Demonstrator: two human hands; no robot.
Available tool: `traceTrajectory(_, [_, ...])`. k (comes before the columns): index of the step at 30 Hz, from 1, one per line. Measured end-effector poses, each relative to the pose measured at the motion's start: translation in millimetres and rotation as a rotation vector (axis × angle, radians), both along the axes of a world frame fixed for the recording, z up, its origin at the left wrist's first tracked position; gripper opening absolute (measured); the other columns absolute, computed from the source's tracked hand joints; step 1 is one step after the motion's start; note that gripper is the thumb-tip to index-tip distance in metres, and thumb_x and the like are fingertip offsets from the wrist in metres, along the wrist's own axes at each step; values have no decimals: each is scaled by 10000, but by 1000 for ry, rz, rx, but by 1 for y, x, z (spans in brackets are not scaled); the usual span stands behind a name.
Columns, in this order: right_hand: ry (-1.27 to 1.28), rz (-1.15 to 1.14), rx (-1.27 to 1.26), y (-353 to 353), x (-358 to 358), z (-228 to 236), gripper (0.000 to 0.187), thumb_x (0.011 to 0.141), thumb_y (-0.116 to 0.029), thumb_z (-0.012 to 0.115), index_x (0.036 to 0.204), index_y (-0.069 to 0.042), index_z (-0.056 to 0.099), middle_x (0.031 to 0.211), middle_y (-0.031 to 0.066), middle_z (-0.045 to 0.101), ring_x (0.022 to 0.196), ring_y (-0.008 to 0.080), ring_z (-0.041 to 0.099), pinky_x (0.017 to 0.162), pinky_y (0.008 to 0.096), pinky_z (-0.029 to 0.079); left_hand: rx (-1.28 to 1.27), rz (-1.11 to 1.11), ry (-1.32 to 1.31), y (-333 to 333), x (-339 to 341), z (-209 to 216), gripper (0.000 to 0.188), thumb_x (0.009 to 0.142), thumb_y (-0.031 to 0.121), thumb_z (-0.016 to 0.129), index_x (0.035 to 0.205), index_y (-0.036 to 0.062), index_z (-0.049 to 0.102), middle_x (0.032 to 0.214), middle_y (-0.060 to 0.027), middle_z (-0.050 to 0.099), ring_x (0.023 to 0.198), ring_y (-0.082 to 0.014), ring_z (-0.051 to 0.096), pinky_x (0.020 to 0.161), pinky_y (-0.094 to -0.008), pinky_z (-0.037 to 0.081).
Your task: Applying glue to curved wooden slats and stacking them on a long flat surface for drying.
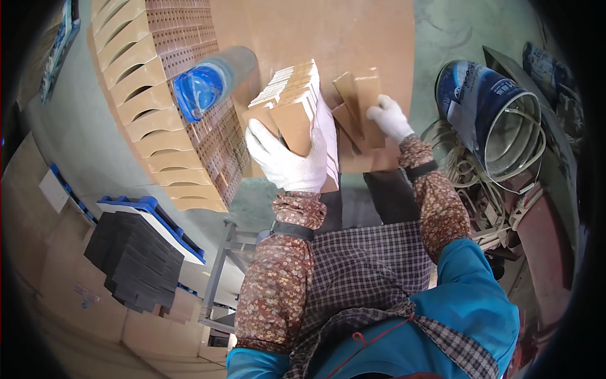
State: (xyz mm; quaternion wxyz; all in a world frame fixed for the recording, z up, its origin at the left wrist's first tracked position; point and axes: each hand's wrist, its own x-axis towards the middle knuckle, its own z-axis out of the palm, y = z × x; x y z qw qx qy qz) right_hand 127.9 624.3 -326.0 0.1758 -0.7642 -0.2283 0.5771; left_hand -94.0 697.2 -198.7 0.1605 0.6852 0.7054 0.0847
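My left hand (289,163), in a white glove, is wrapped around the near end of a row of flat tan pieces (293,123) with white layers between them. The row stands on a brown board (309,28) in front of me. My right hand (391,120), gloved too, pinches the edge of a flat tan strip (367,95). Several similar loose strips (347,120) lie under and beside it, some crossing at angles. What the pieces are made of I cannot tell.
Left of the board stand long rows of curved tan pieces with holes (151,114). A clear bottle with a blue end (211,79) lies against them. On the right are a blue drum (489,114) and coiled hose (464,164). A dark stack (136,259) sits at lower left.
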Motion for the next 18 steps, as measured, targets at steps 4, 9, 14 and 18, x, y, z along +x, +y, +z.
traceTrajectory(4, [-475, 403, -19, 17, -52, -4, 486, 802, -295, 774, 1147, 23, 649, 1128, 219, 727, 1049, 382, 718, 952, 470, 573, -6, -7, -4, 0, -1, 1, 1121, 794, 420, 867, 1622, -45, 271, 1547, -344, 368, 1410, -540, 437, 1152, -599, 426])
traceTrajectory(9, [-330, 132, -127, 20, -58, -6, 578, 798, -325, 789, 1241, 5, 618, 1191, 239, 732, 1135, 427, 711, 1001, 491, 559, 0, -11, -2, -1, -3, 1, 1125, 786, 407, 872, 1626, -38, 269, 1541, -341, 376, 1408, -537, 441, 1150, -596, 430])
traceTrajectory(14, [-76, -5, -84, 14, -34, -1, 582, 800, -283, 811, 1277, -3, 628, 1196, 241, 738, 1134, 367, 730, 986, 432, 565, 7, 2, -10, 1, -2, 0, 1133, 773, 397, 881, 1627, -31, 271, 1536, -339, 382, 1399, -534, 451, 1143, -593, 439])
traceTrajectory(18, [-19, -140, -189, -15, -32, 13, 602, 806, -293, 809, 1295, 1, 616, 1173, 228, 742, 1139, 373, 723, 988, 419, 558, 3, -2, 1, 0, -1, -1, 1133, 774, 401, 881, 1624, -34, 272, 1534, -341, 382, 1395, -538, 451, 1141, -594, 440])
